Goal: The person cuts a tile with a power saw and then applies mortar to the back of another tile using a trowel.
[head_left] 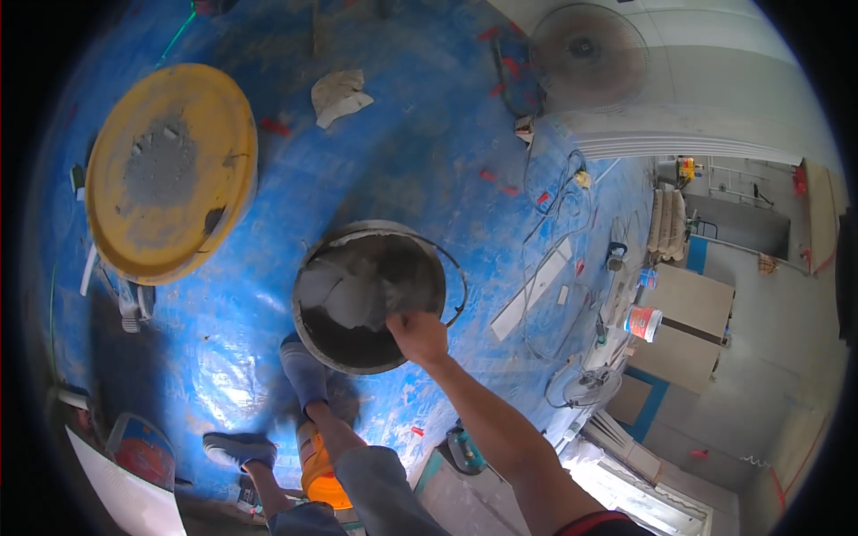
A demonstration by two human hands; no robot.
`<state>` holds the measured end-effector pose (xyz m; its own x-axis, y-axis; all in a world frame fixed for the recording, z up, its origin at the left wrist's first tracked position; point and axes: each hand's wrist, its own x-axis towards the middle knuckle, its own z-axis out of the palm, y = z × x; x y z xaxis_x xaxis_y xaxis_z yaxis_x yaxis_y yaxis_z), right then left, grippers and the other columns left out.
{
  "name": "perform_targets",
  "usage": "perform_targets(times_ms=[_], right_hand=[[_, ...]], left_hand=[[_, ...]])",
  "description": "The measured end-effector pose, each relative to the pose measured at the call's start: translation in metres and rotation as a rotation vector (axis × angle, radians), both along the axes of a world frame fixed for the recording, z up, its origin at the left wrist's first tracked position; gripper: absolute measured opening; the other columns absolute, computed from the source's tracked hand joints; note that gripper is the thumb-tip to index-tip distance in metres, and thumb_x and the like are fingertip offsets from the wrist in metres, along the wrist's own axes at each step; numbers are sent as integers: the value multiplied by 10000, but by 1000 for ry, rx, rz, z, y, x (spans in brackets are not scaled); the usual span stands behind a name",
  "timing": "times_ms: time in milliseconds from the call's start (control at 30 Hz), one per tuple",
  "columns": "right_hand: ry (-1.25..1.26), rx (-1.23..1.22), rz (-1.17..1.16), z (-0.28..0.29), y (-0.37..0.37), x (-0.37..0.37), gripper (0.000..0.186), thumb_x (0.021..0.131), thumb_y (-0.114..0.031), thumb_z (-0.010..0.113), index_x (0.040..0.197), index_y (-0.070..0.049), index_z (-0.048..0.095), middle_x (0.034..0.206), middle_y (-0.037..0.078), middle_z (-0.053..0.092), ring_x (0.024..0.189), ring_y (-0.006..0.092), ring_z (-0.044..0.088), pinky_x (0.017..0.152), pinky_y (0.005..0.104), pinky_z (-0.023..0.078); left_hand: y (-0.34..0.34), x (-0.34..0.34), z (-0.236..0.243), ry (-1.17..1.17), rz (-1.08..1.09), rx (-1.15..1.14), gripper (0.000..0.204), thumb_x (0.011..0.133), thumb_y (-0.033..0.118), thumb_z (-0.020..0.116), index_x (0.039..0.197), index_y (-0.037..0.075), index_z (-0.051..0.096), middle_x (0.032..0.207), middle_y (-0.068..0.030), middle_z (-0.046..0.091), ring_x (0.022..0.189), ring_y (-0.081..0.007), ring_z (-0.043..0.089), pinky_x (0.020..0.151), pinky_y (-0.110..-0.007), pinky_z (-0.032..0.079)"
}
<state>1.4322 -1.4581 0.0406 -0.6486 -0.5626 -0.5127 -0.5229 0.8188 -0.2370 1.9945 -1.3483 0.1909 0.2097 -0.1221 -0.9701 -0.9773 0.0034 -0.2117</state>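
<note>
My right hand [417, 337] is closed in a fist over the near right part of a dark bucket's rim [375, 230]. Its fingers seem to grip something that reaches down into the bucket, but its shape is blurred and mostly hidden. Inside lies wet grey mortar [344, 299], heaped to the left, with a darker hollow around it. The bucket's wire handle [466, 290] hangs out on the right side. My left hand is out of view.
A round yellow tub [239, 192] with grey residue stands at far left. Blue sheeting [429, 161] covers the floor. My shoes [304, 366] are close to the bucket. An orange container [322, 473] is between my legs. Cables [563, 192], a white strip [534, 288] and a fan [585, 54] lie rightward.
</note>
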Motion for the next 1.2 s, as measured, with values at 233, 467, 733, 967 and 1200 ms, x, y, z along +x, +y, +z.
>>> perform_targets(times_ms=[233,467,733,967,1200], right_hand=[[-107,-239,-105,-17,64,-3,352,902,-380,612,796,-54,691,589,85,633,563,224,645,516,359,461],[-387,-354,-560,18,85,33,316,885,-289,623,733,-12,636,601,-4,539,515,62,476,462,253,347],[40,-253,386,64,123,48,406,941,-305,536,615,-64,534,534,62,504,486,186,475,483,394,378],[-336,-479,226,134,18,234,256,933,-224,523,759,-47,590,619,3,515,546,85,428,501,279,344],[-308,-582,898,181,-108,518,221,820,-284,675,776,-80,604,693,131,621,616,315,627,530,418,477]], left_hand=[[-8,-23,-8,-213,184,-150,816,763,397,730,1358,-37,378,1312,-270,484,1241,-428,474,1036,-503,398],[-20,-23,8,-206,297,-227,751,754,413,716,1303,-6,421,1263,-240,508,1189,-419,508,984,-510,427],[-16,7,19,-197,410,-218,747,791,483,686,1322,16,445,1284,-196,518,1205,-352,531,966,-484,461],[-22,64,28,-70,661,-242,750,788,435,698,1373,63,412,1407,-207,435,1309,-385,449,1058,-510,381],[-17,119,35,-7,794,-185,749,817,429,686,1402,66,392,1422,-187,422,1329,-366,434,1070,-487,372]])
